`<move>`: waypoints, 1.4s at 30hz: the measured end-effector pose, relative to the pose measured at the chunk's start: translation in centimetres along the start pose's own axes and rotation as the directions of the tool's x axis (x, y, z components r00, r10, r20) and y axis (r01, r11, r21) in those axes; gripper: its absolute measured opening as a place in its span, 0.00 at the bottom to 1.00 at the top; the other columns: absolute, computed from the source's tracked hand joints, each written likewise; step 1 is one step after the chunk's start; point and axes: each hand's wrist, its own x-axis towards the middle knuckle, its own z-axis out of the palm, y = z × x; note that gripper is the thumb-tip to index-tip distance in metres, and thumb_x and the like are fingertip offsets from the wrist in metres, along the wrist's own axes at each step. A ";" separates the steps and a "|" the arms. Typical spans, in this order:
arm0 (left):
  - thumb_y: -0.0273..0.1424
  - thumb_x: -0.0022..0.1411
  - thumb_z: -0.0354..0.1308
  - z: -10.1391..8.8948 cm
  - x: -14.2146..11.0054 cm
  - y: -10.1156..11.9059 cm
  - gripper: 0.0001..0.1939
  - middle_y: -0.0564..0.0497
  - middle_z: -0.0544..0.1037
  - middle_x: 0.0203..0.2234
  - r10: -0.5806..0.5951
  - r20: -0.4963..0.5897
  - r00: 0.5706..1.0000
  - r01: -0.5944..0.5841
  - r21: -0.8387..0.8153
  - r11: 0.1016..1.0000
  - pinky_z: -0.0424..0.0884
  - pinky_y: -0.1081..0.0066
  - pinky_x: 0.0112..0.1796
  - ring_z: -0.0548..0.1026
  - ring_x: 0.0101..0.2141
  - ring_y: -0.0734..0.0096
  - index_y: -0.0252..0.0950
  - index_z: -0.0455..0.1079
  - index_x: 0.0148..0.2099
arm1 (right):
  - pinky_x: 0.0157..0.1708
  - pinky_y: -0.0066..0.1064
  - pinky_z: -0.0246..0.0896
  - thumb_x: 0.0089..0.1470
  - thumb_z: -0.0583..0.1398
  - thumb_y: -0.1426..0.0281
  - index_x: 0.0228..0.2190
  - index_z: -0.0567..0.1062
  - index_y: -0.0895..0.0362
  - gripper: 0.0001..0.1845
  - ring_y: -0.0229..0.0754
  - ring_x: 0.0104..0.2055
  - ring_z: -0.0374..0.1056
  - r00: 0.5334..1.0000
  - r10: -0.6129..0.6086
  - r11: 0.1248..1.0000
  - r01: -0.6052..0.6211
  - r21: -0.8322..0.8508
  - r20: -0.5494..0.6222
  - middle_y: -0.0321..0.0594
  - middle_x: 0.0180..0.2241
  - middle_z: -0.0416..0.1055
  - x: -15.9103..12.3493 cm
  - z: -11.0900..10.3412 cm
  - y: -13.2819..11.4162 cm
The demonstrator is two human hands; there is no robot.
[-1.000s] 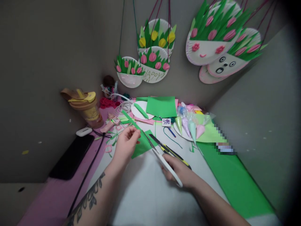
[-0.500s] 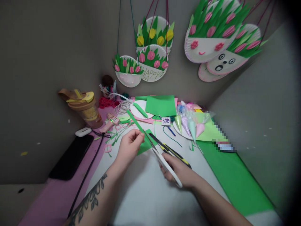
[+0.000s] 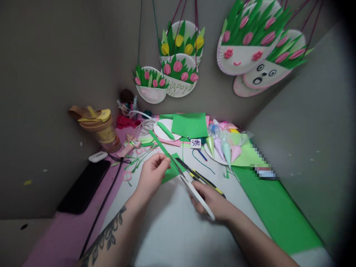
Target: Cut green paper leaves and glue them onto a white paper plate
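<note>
My left hand (image 3: 156,170) is closed, with thumb and fingertips pinched on a narrow green paper strip (image 3: 158,141) that slants up and left past the knuckles. In my right hand (image 3: 209,198) is a pair of scissors (image 3: 200,202) with a white handle. Its blades point up and left to the strip's edge beside my left fingertips; whether they are parted is hard to see. Beneath the blades lies a green paper piece (image 3: 170,177) on the white sheet. A black-and-yellow utility knife (image 3: 201,178) rests just beyond my right hand.
Green sheets (image 3: 190,125) and a white paper plate (image 3: 160,130) lie at the back. Filled piping bags (image 3: 219,147) are at back right. Scraps (image 3: 136,159), a phone (image 3: 83,187) and a cup (image 3: 104,131) are at left. Decorated plates (image 3: 179,79) hang above.
My left hand has shifted slightly right with the green strip, closer to the scissors, and then stayed nearly still. My right hand keeps its place with the scissors.
</note>
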 end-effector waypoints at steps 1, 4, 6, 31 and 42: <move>0.38 0.56 0.57 0.0 0.0 0.0 0.12 0.56 0.69 0.19 0.001 -0.001 1.000 -0.001 0.000 1.000 0.56 0.77 0.20 0.60 0.17 0.80 0.36 0.65 0.27 | 0.23 0.24 0.52 0.36 0.58 0.79 0.27 0.62 0.54 0.13 0.33 0.24 0.58 1.000 0.002 1.000 -0.002 0.002 -0.001 0.28 0.22 0.62 0.0 0.0 0.0; 0.38 0.56 0.57 0.0 -0.1 0.0 0.12 0.56 0.68 0.19 -0.002 0.001 1.000 0.002 0.005 1.000 0.55 0.77 0.19 0.60 0.17 0.80 0.36 0.65 0.27 | 0.23 0.24 0.51 0.35 0.58 0.79 0.26 0.62 0.54 0.13 0.33 0.24 0.57 1.000 0.006 1.000 -0.006 0.013 0.002 0.28 0.22 0.61 0.0 0.0 -0.3; 0.38 0.56 0.56 0.1 -0.2 0.0 0.12 0.57 0.68 0.19 -0.006 0.017 1.000 0.006 0.006 1.000 0.55 0.77 0.20 0.60 0.18 0.80 0.36 0.64 0.27 | 0.23 0.24 0.51 0.33 0.57 0.79 0.26 0.62 0.54 0.13 0.33 0.24 0.56 1.000 0.008 1.000 -0.008 0.028 0.009 0.28 0.23 0.61 0.0 0.0 -0.7; 0.36 0.57 0.56 0.0 0.1 -0.3 0.10 0.57 0.68 0.20 0.011 -0.032 0.999 -0.011 -0.011 1.000 0.56 0.77 0.20 0.60 0.18 0.81 0.36 0.65 0.27 | 0.23 0.24 0.52 0.35 0.58 0.79 0.26 0.63 0.54 0.13 0.33 0.24 0.57 1.000 0.005 0.999 -0.006 0.053 0.016 0.28 0.22 0.61 0.0 -0.1 -0.1; 0.37 0.57 0.56 0.8 -0.6 -0.1 0.11 0.58 0.66 0.19 0.021 0.002 1.000 -0.021 -0.008 1.000 0.55 0.77 0.21 0.59 0.19 0.80 0.36 0.64 0.27 | 0.23 0.25 0.52 0.30 0.55 0.77 0.26 0.62 0.54 0.15 0.33 0.24 0.54 0.999 0.033 0.995 -0.035 0.088 0.028 0.28 0.22 0.60 -0.1 -0.2 -1.5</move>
